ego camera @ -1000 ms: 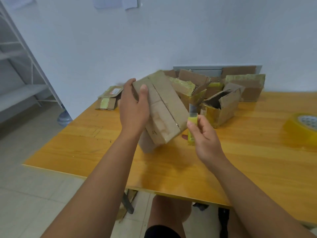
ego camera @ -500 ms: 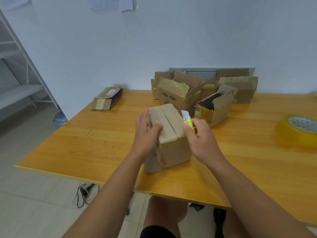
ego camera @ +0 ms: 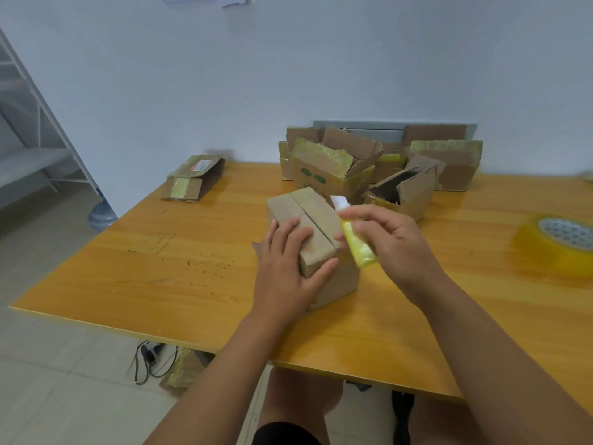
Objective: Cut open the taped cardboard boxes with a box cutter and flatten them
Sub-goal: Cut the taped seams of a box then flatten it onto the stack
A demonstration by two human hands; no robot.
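A small brown cardboard box (ego camera: 316, 220) stands on the orange table (ego camera: 160, 261), its top seam running away from me. My left hand (ego camera: 288, 271) lies on the box's near top corner, fingers over the top and thumb down the front face. My right hand (ego camera: 391, 242) holds a yellow box cutter (ego camera: 354, 240) just right of the box, its pale blade end (ego camera: 339, 200) pointing up and away over the box's right top edge.
Several opened, taped boxes (ego camera: 340, 168) pile at the back against the wall. A flattened box (ego camera: 195, 179) lies at the far left of the table. A yellow tape roll (ego camera: 558, 242) sits at the right. Cables (ego camera: 150, 358) lie on the floor under the near edge.
The box, held up and tilted a second ago, now stands on the table. My left hand has settled on its near top corner and my right hand has brought the cutter to its right edge.
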